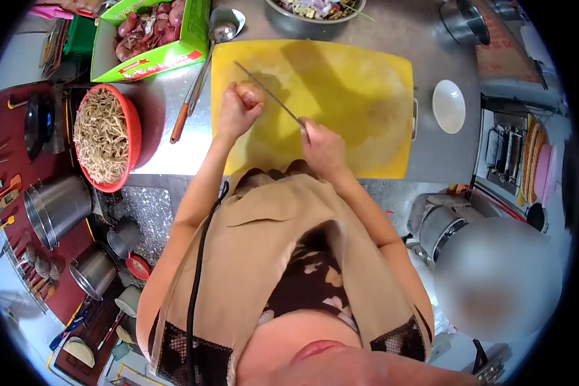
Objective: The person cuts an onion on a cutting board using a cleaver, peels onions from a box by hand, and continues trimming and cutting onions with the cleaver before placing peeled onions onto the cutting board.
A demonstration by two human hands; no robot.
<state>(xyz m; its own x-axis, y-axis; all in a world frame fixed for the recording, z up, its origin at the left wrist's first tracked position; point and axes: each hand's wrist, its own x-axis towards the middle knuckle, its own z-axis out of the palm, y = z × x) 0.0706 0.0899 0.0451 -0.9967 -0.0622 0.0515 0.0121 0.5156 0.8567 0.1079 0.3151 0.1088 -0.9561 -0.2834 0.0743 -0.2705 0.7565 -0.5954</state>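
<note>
My left hand point(235, 117) is closed round a pinkish-brown onion point(249, 94) above the left part of a yellow cutting board point(360, 96). In my right hand point(323, 149) is the handle of a knife point(273, 96), its thin blade pointing up and left. The blade crosses close to the onion's right side; whether it touches, I cannot tell. Nearby, at the upper left, a green box point(199, 29) holds several reddish-purple onions point(149, 32).
A red basket point(134, 122) of thin pale strips stands left. A long-handled ladle point(222, 32) lies beside the board. Beyond it sits a metal bowl point(315, 27) of chopped vegetables. Right are a white bowl point(448, 106) and metal pots point(464, 22).
</note>
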